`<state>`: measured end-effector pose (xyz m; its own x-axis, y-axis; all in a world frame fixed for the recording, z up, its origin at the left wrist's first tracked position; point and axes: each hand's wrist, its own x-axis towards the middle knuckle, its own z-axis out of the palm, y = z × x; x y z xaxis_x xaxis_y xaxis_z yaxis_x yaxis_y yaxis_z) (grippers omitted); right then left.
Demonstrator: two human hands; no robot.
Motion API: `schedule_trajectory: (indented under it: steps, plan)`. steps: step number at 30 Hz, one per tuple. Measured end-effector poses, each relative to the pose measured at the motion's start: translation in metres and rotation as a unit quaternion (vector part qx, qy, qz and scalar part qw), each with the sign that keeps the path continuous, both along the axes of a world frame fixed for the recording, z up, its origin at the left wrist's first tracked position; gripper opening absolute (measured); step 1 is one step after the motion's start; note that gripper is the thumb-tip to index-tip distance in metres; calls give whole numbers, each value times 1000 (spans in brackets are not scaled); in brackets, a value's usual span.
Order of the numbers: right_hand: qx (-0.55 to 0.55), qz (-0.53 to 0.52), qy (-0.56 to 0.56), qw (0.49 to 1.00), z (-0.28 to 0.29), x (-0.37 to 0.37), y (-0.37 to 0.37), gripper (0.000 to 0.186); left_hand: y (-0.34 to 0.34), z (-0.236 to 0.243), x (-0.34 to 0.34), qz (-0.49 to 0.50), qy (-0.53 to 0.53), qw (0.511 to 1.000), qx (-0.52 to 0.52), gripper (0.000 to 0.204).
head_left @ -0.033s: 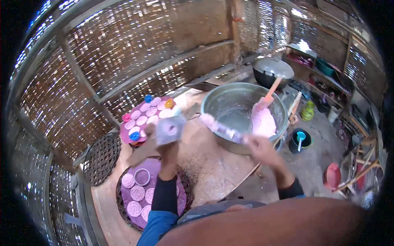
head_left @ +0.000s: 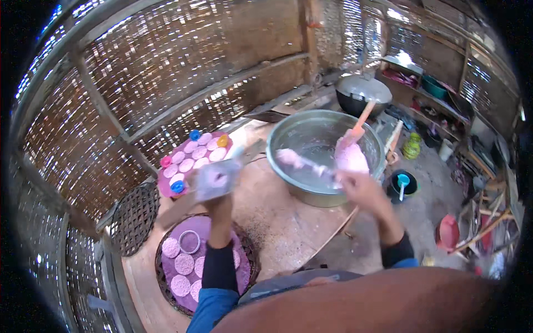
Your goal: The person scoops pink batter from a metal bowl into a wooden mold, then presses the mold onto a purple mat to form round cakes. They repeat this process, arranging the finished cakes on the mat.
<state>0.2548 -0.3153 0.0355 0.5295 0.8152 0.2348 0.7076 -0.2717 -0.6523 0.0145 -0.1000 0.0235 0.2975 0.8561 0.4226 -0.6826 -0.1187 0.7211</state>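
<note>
My left hand [head_left: 219, 205] is closed around a blurred, squarish greyish-clear piece [head_left: 217, 180] with a pink patch on it. A flat wooden piece [head_left: 180, 212] juts out beside that hand; how the two join is unclear. My right hand [head_left: 360, 187] grips a slim spatula or spoon [head_left: 317, 167], smeared by motion. A lump of pink dough [head_left: 290, 158] clings to its far end, above the left side of a large metal basin [head_left: 277, 172]. More pink dough [head_left: 351, 160] rests inside the basin, with an orange-handled spatula [head_left: 361, 121] stuck in it.
Pink rounds and a white ring [head_left: 189, 242] lie on a purple-lined woven tray [head_left: 252, 261]. Behind it, a pink tray [head_left: 164, 182] bears more rounds and coloured cutters. A lidded pot [head_left: 363, 95], a black bucket [head_left: 395, 194] and a woven rack [head_left: 133, 219] stand around.
My left hand and the squarish piece have shifted a little left and down. The dough-tipped tool has moved slightly right over the basin. The whole view has shifted slightly.
</note>
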Motion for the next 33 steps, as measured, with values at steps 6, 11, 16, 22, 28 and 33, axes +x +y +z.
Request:
schedule_trajectory:
  steps: [6,11,16,22,28,33]
  plan:
    - [-341,-175,-278,881,8,115,-4,27,-8,36,-24,90,31,995,26,38]
    - [144,291,85,942,-60,45,53,46,10,33,-10,-206,-170,955,127,33]
    - [-36,406,796,448,-9,-127,51,78,-1,18,-18,-295,-137,944,54,38]
    - [57,405,785,464,-52,-109,58,78,21,-16,-88,-14,146,989,-23,38]
    - [140,334,459,811,3,-136,83,62,-37,-14,-111,269,475,759,355,31]
    - [140,409,36,901,20,-166,98,82,-61,9,-160,231,600,692,328,31]
